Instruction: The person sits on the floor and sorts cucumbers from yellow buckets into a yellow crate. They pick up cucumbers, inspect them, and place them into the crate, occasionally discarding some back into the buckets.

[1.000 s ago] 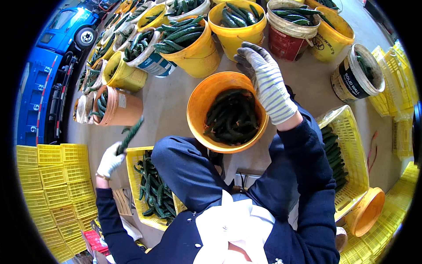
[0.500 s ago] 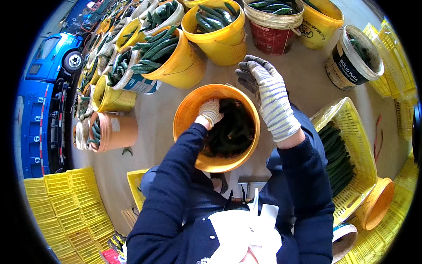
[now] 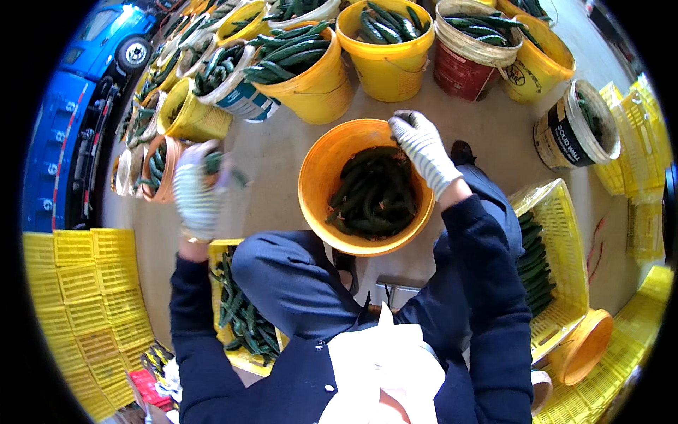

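Note:
My left hand [image 3: 199, 191], gloved and blurred, is closed round a green cucumber [image 3: 212, 163] left of the orange bucket [image 3: 315, 185]. My striped, gloved right hand [image 3: 421, 145] is over the bucket's upper right rim, fingers curled; whether they hold anything is hidden. The bucket holds dark cucumbers [image 3: 371, 191]. Beside my left leg lies a yellow crate of loose cucumbers [image 3: 244, 318]; by my right leg a yellow crate [image 3: 568, 254] holds cucumbers lined in a row [image 3: 533, 268].
Buckets of cucumbers [image 3: 295, 95] stand crowded across the top and left. A white-and-black bucket [image 3: 565, 134] stands right. Stacked yellow crates [image 3: 78, 283] line both sides, a blue truck [image 3: 56, 141] is far left, and an orange bucket [image 3: 586, 339] lies at lower right.
Half a second ago my left hand was inside the bucket; now it is out to the left with a cucumber. My right hand's fingers have curled in toward the rim.

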The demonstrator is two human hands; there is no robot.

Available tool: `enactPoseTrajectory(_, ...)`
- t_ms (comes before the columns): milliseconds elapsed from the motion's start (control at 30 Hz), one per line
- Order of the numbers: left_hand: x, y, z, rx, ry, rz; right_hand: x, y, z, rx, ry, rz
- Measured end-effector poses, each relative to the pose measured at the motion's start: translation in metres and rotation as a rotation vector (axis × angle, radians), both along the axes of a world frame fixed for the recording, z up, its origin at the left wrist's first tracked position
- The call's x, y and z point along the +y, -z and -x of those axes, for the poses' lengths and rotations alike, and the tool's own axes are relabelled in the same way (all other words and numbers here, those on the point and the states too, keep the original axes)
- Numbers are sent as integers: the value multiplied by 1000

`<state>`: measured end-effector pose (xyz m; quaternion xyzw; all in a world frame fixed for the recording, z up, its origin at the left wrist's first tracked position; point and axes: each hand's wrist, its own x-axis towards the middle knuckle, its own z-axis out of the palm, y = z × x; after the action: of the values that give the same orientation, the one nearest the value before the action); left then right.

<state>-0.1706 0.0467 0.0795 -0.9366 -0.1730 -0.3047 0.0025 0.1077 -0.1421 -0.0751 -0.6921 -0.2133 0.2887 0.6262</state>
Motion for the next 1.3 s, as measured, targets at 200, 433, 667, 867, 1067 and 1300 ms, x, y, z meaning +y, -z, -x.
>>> enactPoseTrajectory(200,6,22,223,708,-784,194,3,52,21,-386,-356,587)
enactPoseTrajectory(433,1,81,277,235,-725,635,42,81,61,-420,-770,723)
enactPoseTrajectory(667,-32,9,45,-63,-67,463,78,124,126,-1183,-1154,816)
enactPoseTrajectory(867,-31,65,-13,21,-17,630,93,141,132,-1200,-1153,772)
enactPoseTrajectory(1067,-11,98,-23,-232,7,996,68,28,55,-341,-831,23)
enactPoseTrajectory(1300,-35,81,-50,162,327,1462,16,-72,21,877,-597,-518)
